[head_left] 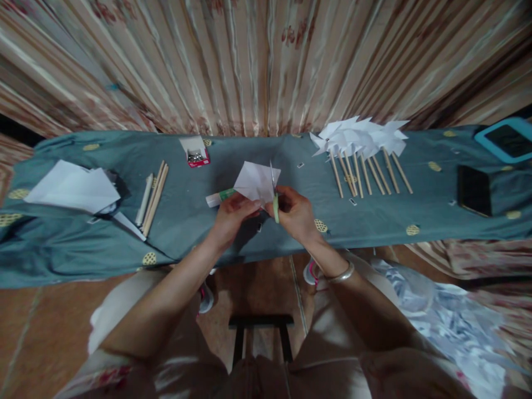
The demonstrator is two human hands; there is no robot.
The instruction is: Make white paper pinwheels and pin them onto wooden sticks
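Observation:
My left hand [233, 217] grips the lower edge of a white paper square [254, 180], held a little above the cloth-covered table. In my right hand [296, 215] is a pair of scissors [276, 209] with pale green handles. Its blades point away from me, at the right side of the paper; whether they are apart I cannot tell. Partly behind my left hand lies a small white and green box [219, 197].
Several white paper pinwheels [361, 137] on wooden sticks lie at the right, near a dark phone [474, 190] and a blue-framed tablet [507, 139]. Toward the left are an open box of pins [197, 155], loose sticks [155, 198] and white paper sheets [73, 187].

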